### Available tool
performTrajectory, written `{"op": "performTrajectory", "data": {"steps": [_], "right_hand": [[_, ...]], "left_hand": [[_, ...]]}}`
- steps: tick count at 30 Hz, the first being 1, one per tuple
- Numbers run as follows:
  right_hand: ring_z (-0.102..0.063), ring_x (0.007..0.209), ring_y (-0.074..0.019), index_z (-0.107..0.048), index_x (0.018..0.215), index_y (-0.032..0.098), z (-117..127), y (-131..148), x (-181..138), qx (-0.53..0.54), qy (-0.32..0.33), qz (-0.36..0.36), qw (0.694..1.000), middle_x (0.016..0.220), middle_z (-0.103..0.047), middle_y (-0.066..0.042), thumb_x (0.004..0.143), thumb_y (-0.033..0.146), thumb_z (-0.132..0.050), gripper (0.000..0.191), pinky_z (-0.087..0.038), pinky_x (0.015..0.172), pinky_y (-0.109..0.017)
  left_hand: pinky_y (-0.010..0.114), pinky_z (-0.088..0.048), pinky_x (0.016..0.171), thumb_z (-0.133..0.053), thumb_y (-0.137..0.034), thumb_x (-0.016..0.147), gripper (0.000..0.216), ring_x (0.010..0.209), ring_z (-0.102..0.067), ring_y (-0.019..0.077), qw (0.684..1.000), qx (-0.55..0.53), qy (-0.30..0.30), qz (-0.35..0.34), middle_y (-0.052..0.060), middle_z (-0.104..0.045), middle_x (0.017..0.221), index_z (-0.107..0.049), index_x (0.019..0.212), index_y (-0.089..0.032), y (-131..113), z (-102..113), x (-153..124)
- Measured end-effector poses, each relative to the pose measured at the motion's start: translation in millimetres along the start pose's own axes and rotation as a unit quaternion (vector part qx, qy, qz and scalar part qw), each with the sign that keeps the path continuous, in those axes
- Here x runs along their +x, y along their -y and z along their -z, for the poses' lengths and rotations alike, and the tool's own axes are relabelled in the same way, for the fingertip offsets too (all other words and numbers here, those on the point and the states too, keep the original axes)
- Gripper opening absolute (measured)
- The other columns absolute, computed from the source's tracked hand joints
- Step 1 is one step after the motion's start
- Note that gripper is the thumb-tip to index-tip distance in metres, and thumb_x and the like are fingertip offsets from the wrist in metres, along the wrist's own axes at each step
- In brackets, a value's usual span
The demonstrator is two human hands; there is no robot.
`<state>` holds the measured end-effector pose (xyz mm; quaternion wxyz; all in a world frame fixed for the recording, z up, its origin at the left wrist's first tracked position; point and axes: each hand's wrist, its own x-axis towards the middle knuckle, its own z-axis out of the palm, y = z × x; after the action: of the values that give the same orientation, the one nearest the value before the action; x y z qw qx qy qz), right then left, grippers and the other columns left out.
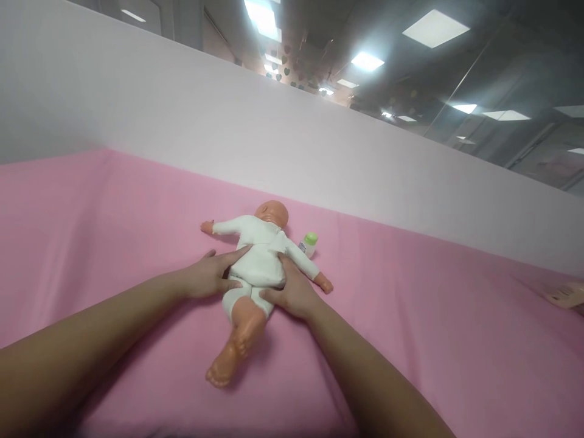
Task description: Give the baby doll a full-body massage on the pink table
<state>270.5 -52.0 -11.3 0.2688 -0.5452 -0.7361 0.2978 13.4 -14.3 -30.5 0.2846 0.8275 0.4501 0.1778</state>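
A baby doll (260,261) with a white cloth body lies on a pink sheet, apparently face down. Its bald head points away from me, its arms spread to both sides, and its lower legs cross toward me. My left hand (212,274) grips the doll's left-hand side at the waist and hip, thumb and fingers apart on the cloth. On the opposite side my right hand (292,289) holds the hip and waist the same way. Fingertips of both hands rest partly on the doll's back. Beside its right-hand arm lies a small clear bottle (309,244) with a green cap.
The pink sheet (387,316) covers the surface, with some creases. A low white wall (219,115) rises behind the doll. Glass above it reflects ceiling lights. A beige item (566,296) lies at the far right edge.
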Motion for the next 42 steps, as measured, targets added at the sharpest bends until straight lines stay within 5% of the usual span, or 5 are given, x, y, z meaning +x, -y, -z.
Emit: {"op": "performTrajectory", "data": {"steps": [12,19,33,38,42], "right_hand": [[-0.032,0.15,-0.0328,-0.026,0.16,0.03,5,-3,-7,0.021,0.008,0.002,1.0,0.164,-0.032,-0.008,0.082,0.045,-0.075,0.093,-0.03,0.121,-0.053],[0.003,0.156,-0.0387,-0.01,0.163,0.034,-26,14,-18,-0.025,0.015,-0.026,0.999,0.17,0.011,-0.005,0.075,0.053,-0.08,0.114,-0.022,0.122,-0.062],[-0.018,0.154,-0.0373,-0.021,0.161,0.033,1,-5,-14,-0.098,-0.017,0.096,0.99,0.168,-0.02,-0.009,0.079,0.05,-0.078,0.102,-0.03,0.118,-0.063],[-0.054,0.126,-0.0331,-0.057,0.132,0.02,-12,0,-17,-0.132,-0.178,0.151,0.963,0.131,-0.061,-0.014,0.084,0.04,-0.073,0.055,-0.046,0.106,-0.053],[-0.061,0.099,-0.027,-0.066,0.102,0.02,-20,2,-17,-0.15,-0.133,0.189,0.961,0.099,-0.067,-0.007,0.083,0.026,-0.071,0.02,-0.051,0.092,-0.045]], "left_hand": [[0.044,-0.049,0.101,-0.061,-0.057,0.085,0.094,0.126,-0.059,0.0343,0.992,-0.124,-0.001,-0.013,0.01,-0.059,0.144,-0.02,0.163,-0.024,-1,5,-5],[0.054,-0.042,0.107,-0.073,-0.056,0.074,0.111,0.132,-0.051,0.0416,0.997,-0.08,-0.02,-0.011,0.013,-0.054,0.148,-0.015,0.163,-0.024,-19,-6,-10],[0.059,-0.039,0.109,-0.065,-0.061,0.081,0.093,0.147,-0.03,0.0441,0.979,0.146,-0.14,-0.016,0.019,-0.029,0.162,-0.029,0.159,-0.025,-9,-10,-16],[0.051,-0.044,0.105,-0.06,-0.043,0.088,0.05,0.129,-0.049,0.0351,0.935,0.184,-0.259,-0.16,0.017,-0.053,0.138,-0.059,0.131,-0.018,-36,-13,-22],[0.042,-0.049,0.091,-0.059,-0.032,0.087,0.027,0.098,-0.06,0.0259,0.949,0.172,-0.176,-0.199,0.009,-0.065,0.105,-0.068,0.109,-0.021,-49,-16,-19]]}}
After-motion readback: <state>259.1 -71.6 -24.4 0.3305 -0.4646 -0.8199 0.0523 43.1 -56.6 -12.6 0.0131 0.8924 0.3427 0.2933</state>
